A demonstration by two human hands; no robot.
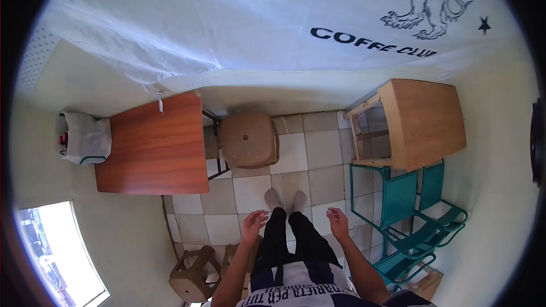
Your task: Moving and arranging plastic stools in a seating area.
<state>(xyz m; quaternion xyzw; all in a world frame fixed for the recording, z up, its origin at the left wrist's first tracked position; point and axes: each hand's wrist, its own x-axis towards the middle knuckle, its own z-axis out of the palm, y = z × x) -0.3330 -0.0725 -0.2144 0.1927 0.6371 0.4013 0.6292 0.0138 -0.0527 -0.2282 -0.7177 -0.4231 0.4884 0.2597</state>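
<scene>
Both of my hands hang in the air in front of me over the tiled floor, with nothing in them. My left hand is open, its fingers loosely curled and apart, beside my left leg. On the other side, my right hand is open too, with its fingers slightly bent. Neither hand touches anything. Ahead of my left hand stands a brown plastic stool with a small hole in its seat. Green metal-framed chairs are to the right of my right hand.
A reddish-brown table stands left, with a white bag at its far left end. At right is a light wooden table. Brown stools stand lower left. A white printed cloth covers the upper wall. A bright window is at left.
</scene>
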